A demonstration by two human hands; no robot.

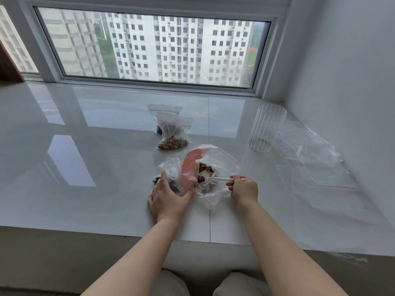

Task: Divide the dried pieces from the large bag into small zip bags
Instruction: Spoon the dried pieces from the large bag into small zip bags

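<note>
Left hand [168, 197] I see cupped around crinkled clear small zip bag [171, 178]; right hand [243, 189] pinching white plastic spoon [215, 179] inside large bag [213, 167], glossy, holding dried pieces [203, 169].

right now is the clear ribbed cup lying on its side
No, the ribbed cup stands upright on the white ledge, right of the filled small zip bags.
</note>
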